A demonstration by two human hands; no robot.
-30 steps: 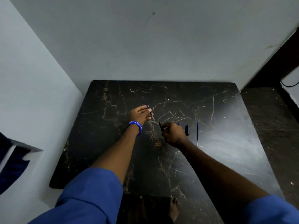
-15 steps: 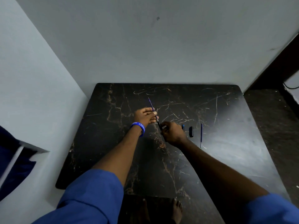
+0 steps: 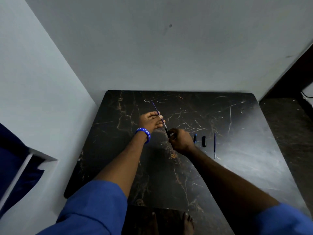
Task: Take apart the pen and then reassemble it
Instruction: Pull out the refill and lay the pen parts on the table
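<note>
My left hand (image 3: pixel 149 122), with a blue wristband, pinches a thin blue refill (image 3: pixel 156 110) that slants up and away from me. Its lower end meets a short black pen part (image 3: pixel 167 132), which my right hand (image 3: pixel 180 139) grips just below. To the right on the black marble table (image 3: pixel 186 167) lie a small blue pen piece (image 3: pixel 195 138), a short black pen piece (image 3: pixel 204 141) and a second thin blue refill (image 3: pixel 214 145).
The table stands in a corner, with grey walls at the back and on the left. Dark floor lies on the right. My bare feet (image 3: pixel 188 223) show below the near table edge. A blue cloth (image 3: pixel 15 167) hangs at the left.
The refill in my left hand has swung up from under the fingers to point away from me. My right hand has brought the black part up to its lower end.
</note>
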